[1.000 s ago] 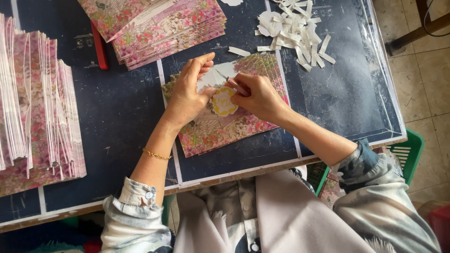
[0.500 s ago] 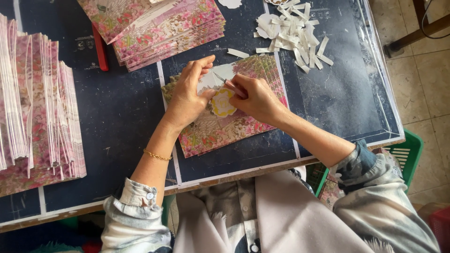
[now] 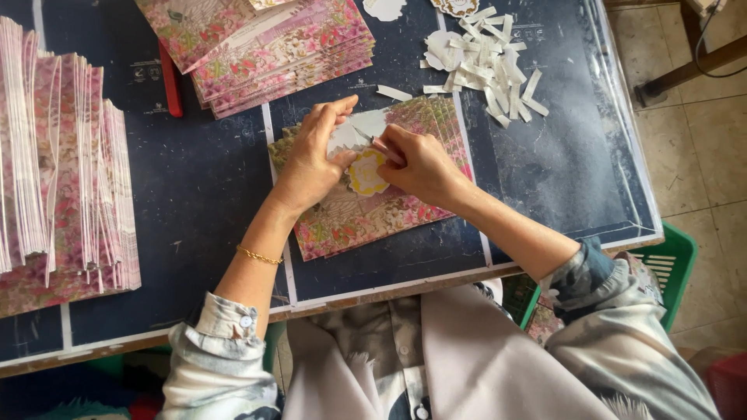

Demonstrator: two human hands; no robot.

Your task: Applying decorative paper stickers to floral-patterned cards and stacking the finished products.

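Observation:
A small stack of pink floral cards lies on the dark blue table in front of me. My left hand rests on the top card, fingers spread, holding down a white flap. My right hand pinches at the flap's edge just above a round yellow and white sticker on the card. Both hands meet over the card's middle.
A tall stack of floral cards stands on edge at the left. Another fanned pile lies at the top, beside a red object. White paper strips are heaped at the top right. A green basket sits below the table's right edge.
The hands stay over the same card; the fingers have shifted only slightly at the white flap.

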